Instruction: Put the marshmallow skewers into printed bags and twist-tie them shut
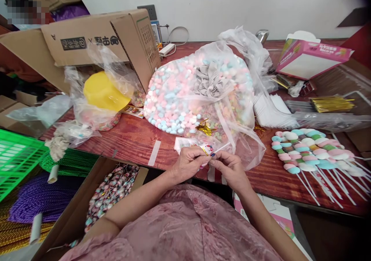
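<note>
Stretching across the middle of the frame is a long red-brown bench [136, 137], and most of the things sit on it. Standing on it at the upper left is a big brown cardboard box [95, 56]. Next comes a fat see-through bag [179, 79] near the middle, full of pink, blue and white sweets [171, 126]. At the left edge is a bright green basket [21, 149], with a bunch of shiny purple cords [40, 199] below it. On the right side, many twisty candy sticks [315, 149] lie in a pile, with their white ends pointing toward the lower right. A pink and white box [314, 56] is at the upper right, and a smooth yellow thing [106, 91] sits under clear plastic left of the bag.

Low in the middle, the left hand [188, 162] and the right hand [233, 170] meet at the front edge of the bench. Their fingers are closed in a tight pinch on a small printed wrapper [207, 149]. A thin white stick [223, 146] pokes out between the hands. I cannot tell which fingers press on the stick. Some tiny gold ties [205, 127] rest just above the hands in the frame.
</note>
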The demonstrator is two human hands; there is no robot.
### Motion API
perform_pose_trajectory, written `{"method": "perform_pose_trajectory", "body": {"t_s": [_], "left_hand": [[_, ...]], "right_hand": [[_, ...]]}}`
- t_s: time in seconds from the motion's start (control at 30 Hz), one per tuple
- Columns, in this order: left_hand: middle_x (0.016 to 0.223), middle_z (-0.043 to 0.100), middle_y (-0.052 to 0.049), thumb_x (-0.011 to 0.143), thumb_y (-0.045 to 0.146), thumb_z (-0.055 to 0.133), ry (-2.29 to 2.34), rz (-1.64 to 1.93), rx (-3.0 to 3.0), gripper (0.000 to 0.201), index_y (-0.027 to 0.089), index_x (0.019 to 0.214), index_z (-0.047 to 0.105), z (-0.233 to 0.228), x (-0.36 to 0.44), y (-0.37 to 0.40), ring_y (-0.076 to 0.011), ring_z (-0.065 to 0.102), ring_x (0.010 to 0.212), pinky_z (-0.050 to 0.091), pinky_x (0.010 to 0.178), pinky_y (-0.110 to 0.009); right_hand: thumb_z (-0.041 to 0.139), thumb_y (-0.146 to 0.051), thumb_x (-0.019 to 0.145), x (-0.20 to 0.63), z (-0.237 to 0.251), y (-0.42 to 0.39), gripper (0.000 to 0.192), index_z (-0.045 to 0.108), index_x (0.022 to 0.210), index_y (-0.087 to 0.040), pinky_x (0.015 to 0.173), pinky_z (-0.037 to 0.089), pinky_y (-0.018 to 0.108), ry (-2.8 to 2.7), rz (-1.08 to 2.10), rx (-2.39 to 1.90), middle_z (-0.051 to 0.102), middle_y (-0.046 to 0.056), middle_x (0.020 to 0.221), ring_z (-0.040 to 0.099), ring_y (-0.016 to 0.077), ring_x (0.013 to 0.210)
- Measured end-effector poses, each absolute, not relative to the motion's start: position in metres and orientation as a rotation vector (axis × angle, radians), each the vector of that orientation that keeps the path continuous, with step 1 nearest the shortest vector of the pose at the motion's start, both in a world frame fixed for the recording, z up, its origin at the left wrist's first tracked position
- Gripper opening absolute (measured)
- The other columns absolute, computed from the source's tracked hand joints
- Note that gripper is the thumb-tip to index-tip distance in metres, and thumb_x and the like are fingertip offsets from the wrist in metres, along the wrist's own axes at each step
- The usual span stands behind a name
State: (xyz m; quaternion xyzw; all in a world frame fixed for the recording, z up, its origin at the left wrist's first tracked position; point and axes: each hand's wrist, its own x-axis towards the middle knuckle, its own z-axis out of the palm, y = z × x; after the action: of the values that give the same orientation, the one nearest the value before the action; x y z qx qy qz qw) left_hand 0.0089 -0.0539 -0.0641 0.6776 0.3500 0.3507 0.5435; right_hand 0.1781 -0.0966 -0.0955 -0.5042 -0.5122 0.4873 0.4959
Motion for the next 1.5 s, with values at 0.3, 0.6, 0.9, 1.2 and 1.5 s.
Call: {"method": "perform_pose_trajectory", "body": {"t_s": [0.3, 0.6, 0.9, 1.2, 1.5], "left_hand": [[0.064, 0.055, -0.004, 0.091, 0.024, 0.048, 0.692, 0.65, 2.143, 0.032, 0.017, 0.061, 0.06, -0.052, 0.0, -0.044, -0.0148, 0.048, 0.065, 0.035, 0.066, -0.027], [0.054, 0.053, -0.001, 0.079, 0.04, 0.066, 0.579, 0.378, 1.576, 0.038, 0.015, 0.051, 0.059, -0.028, -0.006, -0.042, -0.0103, 0.045, 0.051, 0.035, 0.053, -0.024], [0.054, 0.064, -0.003, 0.053, 0.041, 0.089, 0.532, -0.21, 1.091, 0.03, 0.018, 0.061, 0.074, -0.037, -0.012, -0.046, -0.0111, 0.053, 0.042, 0.041, 0.039, -0.021], [0.055, 0.066, -0.003, 0.038, 0.05, 0.093, 0.377, -0.35, 1.051, 0.043, 0.019, 0.059, 0.073, -0.045, -0.007, -0.042, -0.0174, 0.06, 0.047, 0.054, 0.045, -0.032], [0.055, 0.068, -0.007, 0.033, 0.047, 0.094, 0.326, -0.33, 1.09, 0.043, 0.018, 0.06, 0.076, -0.043, -0.005, -0.042, -0.0245, 0.063, 0.048, 0.054, 0.044, -0.038]], "right_hand": [[0.059, -0.029, 0.085, 0.181, -0.092, -0.089, 0.014, 0.065, 0.079, -0.019, 0.069, 0.048, 0.028, -1.567, 1.152, -1.189, 0.064, 0.0, 0.071, 0.059, 0.0157, 0.07], [0.043, -0.007, 0.087, 0.182, -0.087, -0.104, 0.021, 0.057, 0.096, -0.02, 0.067, 0.049, 0.033, -1.983, 0.132, -0.824, 0.061, 0.005, 0.079, 0.056, 0.0174, 0.072], [0.038, -0.011, 0.092, 0.187, -0.063, -0.12, 0.03, 0.065, 0.105, -0.013, 0.072, 0.056, 0.039, -2.308, -0.014, -0.33, 0.066, 0.009, 0.078, 0.059, 0.0186, 0.068], [0.045, -0.01, 0.09, 0.184, -0.046, -0.122, 0.032, 0.067, 0.113, -0.015, 0.074, 0.058, 0.038, -2.355, 0.022, -0.242, 0.068, 0.006, 0.078, 0.061, 0.0184, 0.071], [0.042, -0.011, 0.092, 0.178, -0.057, -0.124, 0.026, 0.068, 0.096, -0.015, 0.069, 0.052, 0.036, -2.413, -0.062, -0.289, 0.068, 0.006, 0.079, 0.056, 0.0166, 0.067]]}}
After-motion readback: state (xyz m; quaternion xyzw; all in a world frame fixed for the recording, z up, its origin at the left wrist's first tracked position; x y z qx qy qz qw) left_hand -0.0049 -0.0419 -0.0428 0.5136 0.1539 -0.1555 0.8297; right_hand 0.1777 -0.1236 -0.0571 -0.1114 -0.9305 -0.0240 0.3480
